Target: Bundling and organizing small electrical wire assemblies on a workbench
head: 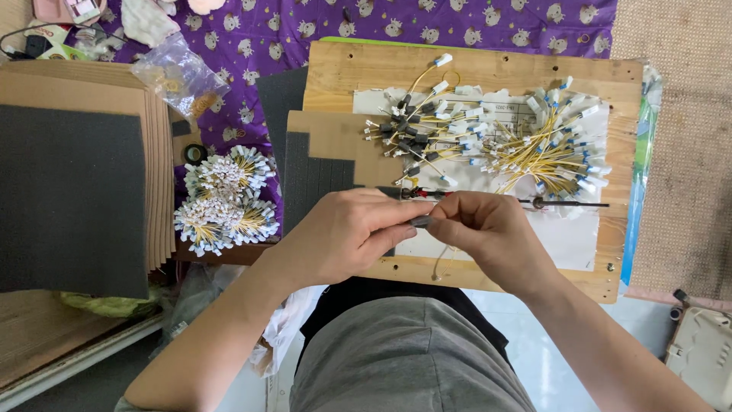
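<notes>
Head view: the left hand (343,233) and right hand (484,229) meet above the near edge of the pale wooden board (473,61), fingertips of both pinching one small dark grey piece (422,222). Loose yellow wires with white plugs (549,145) lie near the board's far right corner.

- Two bare forearms come up from the bottom edge, with no sleeves showing on either.
- The left hand (347,233) and the right hand (488,229) wear no gloves, rings or watch.
- A plain grey fabric garment (404,355) covers the lap.
- Above it shows a band of black cloth (366,294).
</notes>
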